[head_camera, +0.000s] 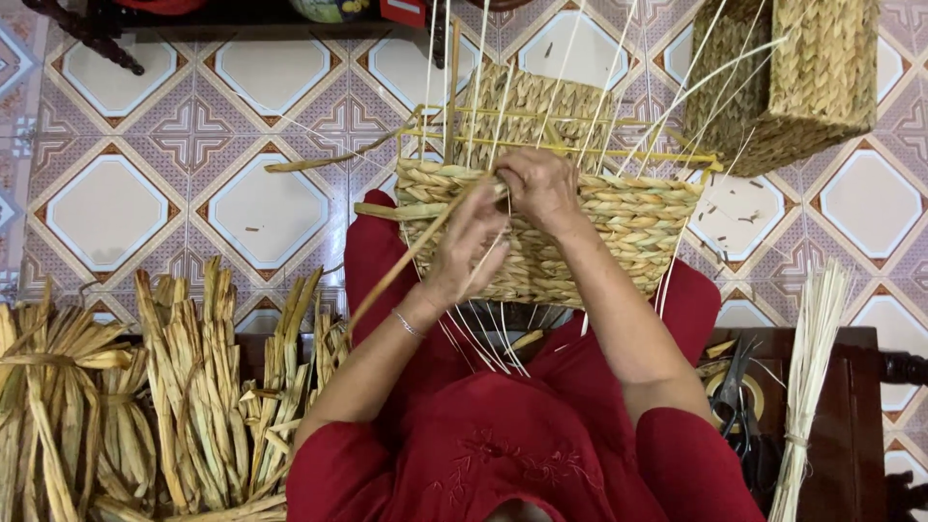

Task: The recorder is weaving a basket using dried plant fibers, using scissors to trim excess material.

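Patterned floor tiles [106, 208] spread out ahead of my knees, bare to the left of my work and more crowded on the right, where a finished woven basket [807, 82] sits near the top corner. On my lap rests the half-woven basket [619, 237], its long axis running left to right across me, its open mouth facing away and its thin pale stakes [580, 87] fanning up toward the far side. More stakes trail down over my red skirt [483, 435]. My left hand [464, 246] is pinched around a flat rush strand [406, 261] that slants from low left up to the basket's rim. My right hand [536, 188] is curled over that rim, fingers closed on the weave where the strand meets it. Bundles of dried rush [193, 387] stand just beside my left hip, hemming that side. At my right lie scissors [737, 401] on a dark wooden bench [851, 406], and a tied sheaf of pale stakes [807, 387] leans close by.
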